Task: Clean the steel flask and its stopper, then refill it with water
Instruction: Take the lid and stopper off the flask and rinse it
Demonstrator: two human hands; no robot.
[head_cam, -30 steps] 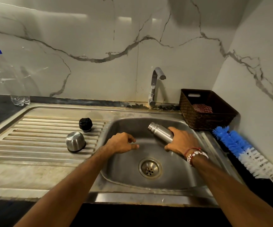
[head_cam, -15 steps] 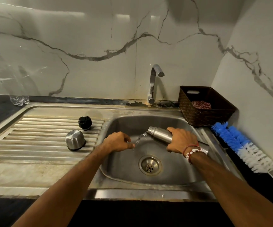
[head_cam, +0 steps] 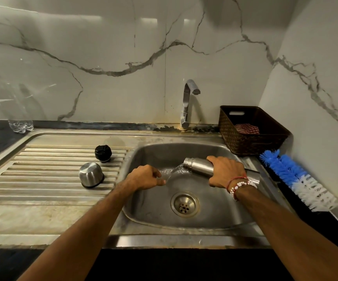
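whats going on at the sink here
A person is emptying a steel flask into the sink. The right hand holds it tipped on its side, and water pours from its mouth past the left hand. The black stopper and the steel cap sit on the drainboard; the tap looks off.

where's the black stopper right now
In the head view the black stopper sits on the ribbed draining board, left of the sink basin, just behind the upturned steel cup. Neither hand touches it.
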